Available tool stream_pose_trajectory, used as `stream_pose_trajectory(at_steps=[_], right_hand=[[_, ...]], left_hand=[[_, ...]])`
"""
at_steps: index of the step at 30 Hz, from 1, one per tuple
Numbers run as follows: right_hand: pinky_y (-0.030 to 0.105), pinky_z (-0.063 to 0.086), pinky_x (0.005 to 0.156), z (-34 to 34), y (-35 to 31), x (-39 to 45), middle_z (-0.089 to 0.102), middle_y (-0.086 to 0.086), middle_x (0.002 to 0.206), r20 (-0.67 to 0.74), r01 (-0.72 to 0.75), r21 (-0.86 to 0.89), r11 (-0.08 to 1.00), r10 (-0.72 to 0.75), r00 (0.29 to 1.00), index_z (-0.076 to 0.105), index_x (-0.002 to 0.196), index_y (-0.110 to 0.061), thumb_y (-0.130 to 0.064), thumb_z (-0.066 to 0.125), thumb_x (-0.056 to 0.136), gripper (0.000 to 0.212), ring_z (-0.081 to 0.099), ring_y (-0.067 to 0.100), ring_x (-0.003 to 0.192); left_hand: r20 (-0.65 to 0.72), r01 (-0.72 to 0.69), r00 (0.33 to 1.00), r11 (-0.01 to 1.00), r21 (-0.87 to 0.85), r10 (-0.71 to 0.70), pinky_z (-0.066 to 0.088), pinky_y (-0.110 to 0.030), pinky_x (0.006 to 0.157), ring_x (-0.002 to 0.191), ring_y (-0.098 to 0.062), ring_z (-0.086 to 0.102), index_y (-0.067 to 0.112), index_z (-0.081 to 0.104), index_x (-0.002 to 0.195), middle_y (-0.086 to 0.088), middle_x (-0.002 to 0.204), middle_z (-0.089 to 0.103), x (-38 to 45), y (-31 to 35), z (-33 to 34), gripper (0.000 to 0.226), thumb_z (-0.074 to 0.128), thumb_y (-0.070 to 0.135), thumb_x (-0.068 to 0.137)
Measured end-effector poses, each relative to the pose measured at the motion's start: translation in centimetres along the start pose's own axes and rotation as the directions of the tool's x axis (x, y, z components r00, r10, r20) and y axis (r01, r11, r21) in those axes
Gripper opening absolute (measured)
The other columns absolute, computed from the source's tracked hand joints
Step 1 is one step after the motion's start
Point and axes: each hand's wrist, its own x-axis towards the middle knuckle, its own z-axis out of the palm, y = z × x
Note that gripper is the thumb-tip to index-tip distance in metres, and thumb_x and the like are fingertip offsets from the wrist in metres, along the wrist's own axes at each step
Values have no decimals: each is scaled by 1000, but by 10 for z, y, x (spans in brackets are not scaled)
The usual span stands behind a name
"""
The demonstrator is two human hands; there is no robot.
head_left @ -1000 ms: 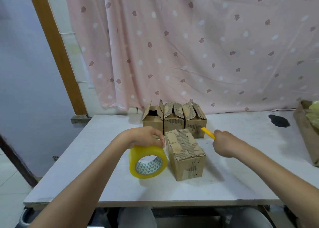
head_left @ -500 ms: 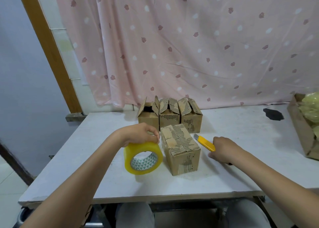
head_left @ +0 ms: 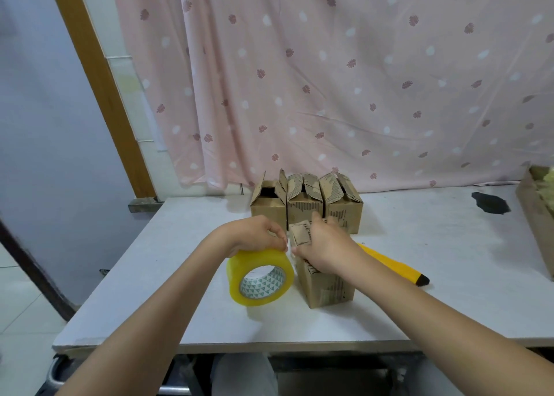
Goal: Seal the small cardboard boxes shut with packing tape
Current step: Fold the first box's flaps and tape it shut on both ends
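I noted the left hand gripping the tape roll from above on the white surface, fingers curled. The right hand lay on the near cardboard box, thumb and forefinger pinching at the roll's edge. Yellow utility knife lay just right.

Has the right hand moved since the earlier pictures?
Yes. The right hand left the yellow knife on the table and went left onto the front box.
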Motion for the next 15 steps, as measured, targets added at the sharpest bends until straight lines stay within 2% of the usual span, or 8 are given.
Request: stream_pose_trajectory(at_steps=[3, 8, 10, 15], right_hand=[[42, 35, 111, 0, 0, 0, 17, 18, 156, 1, -19, 21, 1000, 19, 1000, 6, 155, -9, -45, 66, 89, 96, 29, 36, 141], [42, 30, 111, -1, -1, 2, 15, 13, 154, 42, -50, 54, 997, 48, 998, 17, 152, -11, -43, 66, 89, 86, 21, 36, 140], [42, 30, 111, -2, -2, 4, 15, 12, 151, 52, -71, 65, 995, 68, 996, 18, 151, -11, -43, 68, 87, 87, 20, 35, 139], [43, 32, 110, -2, -4, 8, 18, 12, 147, 57, -110, 61, 992, 106, 993, 22, 149, -13, -43, 71, 85, 86, 23, 35, 136]], left_hand=[[-17, -1, 1000, 1000, 9, 1, 54, -38, 89, 103, -24, 64, 31, 75, 88, -1, 111, 69, 0, 0, 1, 6, 70, 34, 86], [-18, 16, 1000, 1000, 21, -15, 54, -40, 90, 104, -24, 64, 30, 76, 89, -1, 109, 69, -1, 1, 2, 8, 71, 35, 85], [-18, 31, 999, 999, 24, -31, 55, -40, 89, 101, -25, 65, 31, 76, 88, -1, 106, 70, -2, 2, 2, 7, 71, 36, 85], [-34, 66, 997, 998, 18, -65, 51, -30, 76, 83, -18, 59, 27, 77, 92, 4, 89, 66, -6, 6, 2, 10, 72, 34, 86]])
